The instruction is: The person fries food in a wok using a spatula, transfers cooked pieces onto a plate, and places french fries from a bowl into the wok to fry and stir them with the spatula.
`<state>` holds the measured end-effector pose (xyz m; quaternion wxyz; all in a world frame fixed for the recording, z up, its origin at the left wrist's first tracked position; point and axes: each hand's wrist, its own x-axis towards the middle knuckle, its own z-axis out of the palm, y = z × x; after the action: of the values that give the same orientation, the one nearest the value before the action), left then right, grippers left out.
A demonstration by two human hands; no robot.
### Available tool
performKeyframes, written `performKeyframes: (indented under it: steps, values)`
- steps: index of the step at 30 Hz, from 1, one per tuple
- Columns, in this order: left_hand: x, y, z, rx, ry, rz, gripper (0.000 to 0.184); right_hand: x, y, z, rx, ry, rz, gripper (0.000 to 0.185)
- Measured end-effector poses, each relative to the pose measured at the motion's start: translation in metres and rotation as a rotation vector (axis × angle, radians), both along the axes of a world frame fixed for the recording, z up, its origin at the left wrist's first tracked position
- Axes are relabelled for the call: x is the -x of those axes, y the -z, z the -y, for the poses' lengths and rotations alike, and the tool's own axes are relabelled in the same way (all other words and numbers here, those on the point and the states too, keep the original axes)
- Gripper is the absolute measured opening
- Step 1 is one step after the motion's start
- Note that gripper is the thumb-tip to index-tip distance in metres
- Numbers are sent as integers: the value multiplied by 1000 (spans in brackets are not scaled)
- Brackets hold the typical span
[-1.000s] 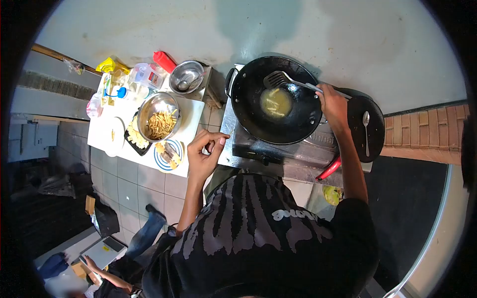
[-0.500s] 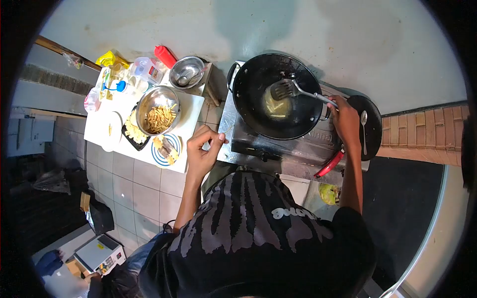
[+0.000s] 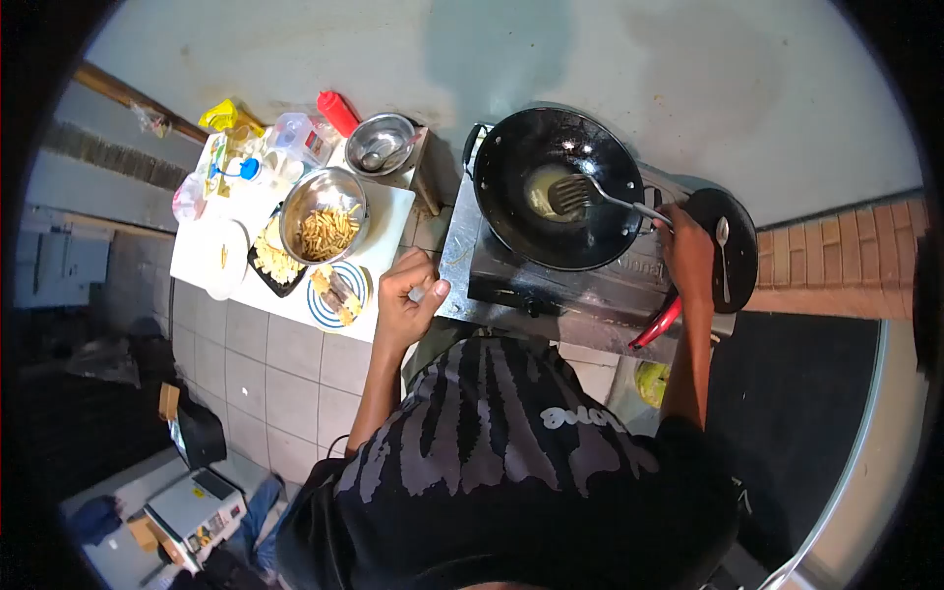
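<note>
My right hand is closed round the handle of a slotted spatula. The spatula's head is down in a black wok, over a small pool of yellowish oil. Whatever lies under the spatula head is hidden. The wok sits on a metal gas stove. My left hand hovers by the stove's left edge, fingers curled into a loose fist with the thumb sticking out; nothing shows in it.
Left of the stove, a white table carries a steel bowl of fries, a black tray of pale cut pieces, a blue-ringed plate and a red bottle. A spoon lies on a black lid at right.
The spatula head has shifted down onto the oil, covering the pale pieces seen there before. My left fingers have curled from a near pinch into a loose fist. The view has shifted slightly.
</note>
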<state>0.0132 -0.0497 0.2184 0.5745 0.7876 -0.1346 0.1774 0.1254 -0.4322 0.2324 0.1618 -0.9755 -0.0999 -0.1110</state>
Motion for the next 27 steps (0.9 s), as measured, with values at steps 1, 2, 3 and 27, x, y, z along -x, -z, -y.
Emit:
performKeyframes:
  steps: [1, 2, 3, 27]
  values:
    - [0, -2, 0, -1, 23, 7, 35, 0, 5, -3, 39, -12, 32, 18]
    - [0, -4, 1, 9, 11, 4, 34, 1, 10, -5, 82, -23, 65, 19]
    - [-1, -6, 0, 19, -2, 6, 34, 0, 14, -7, 86, -1, 79, 19]
    - [61, 15, -129, 52, 229, -102, 19, 139, 47, -113, -69, 640, 182, 22]
